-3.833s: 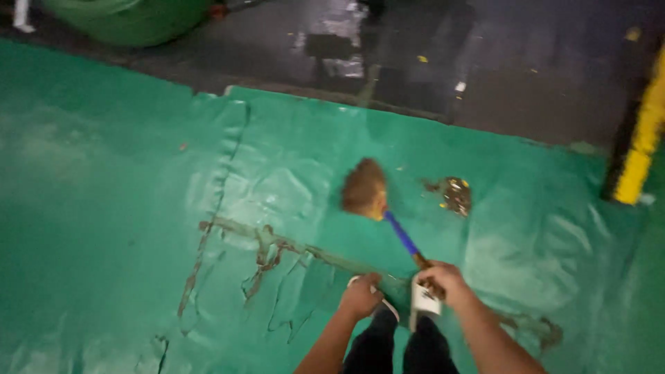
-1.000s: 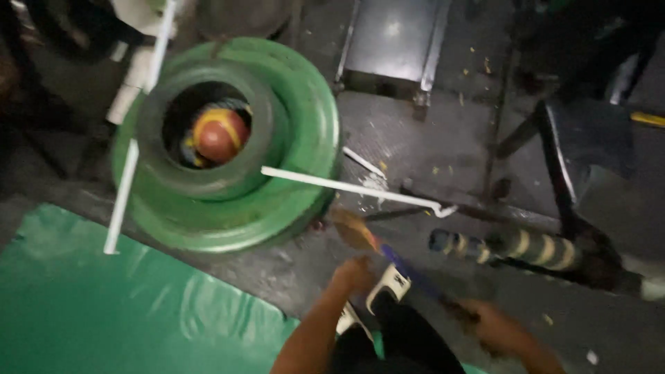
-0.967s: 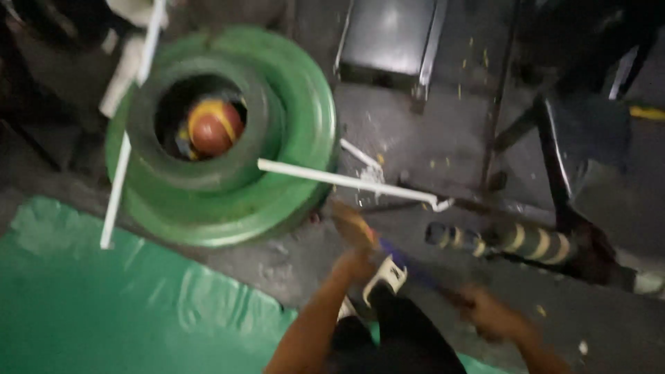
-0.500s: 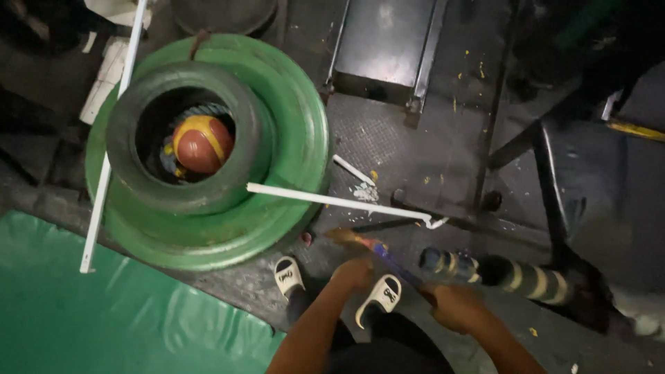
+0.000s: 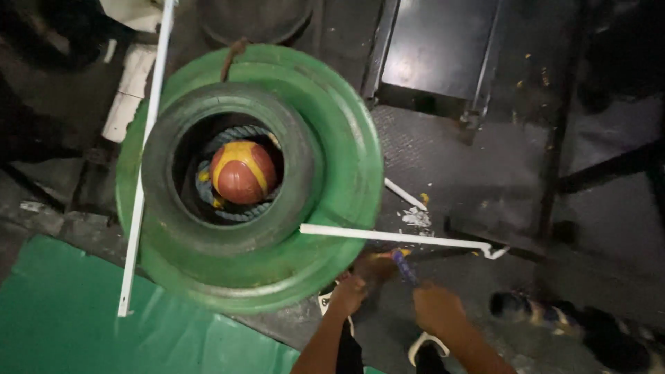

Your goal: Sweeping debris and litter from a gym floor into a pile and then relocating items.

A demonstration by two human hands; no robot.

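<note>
I hold a small broom (image 5: 388,262) low in front of me, its blue handle clenched in my right hand (image 5: 435,309), its brown head just ahead of my left hand (image 5: 348,294), which is closed near the bristles; whether it grips them I cannot tell. The head rests on dark, gritty floor (image 5: 450,173). Just beyond it lies a white pipe (image 5: 395,237), leaning on stacked green tyres (image 5: 346,152) holding a red-and-yellow ball (image 5: 242,172). A green mat (image 5: 62,325) spreads to my left.
</note>
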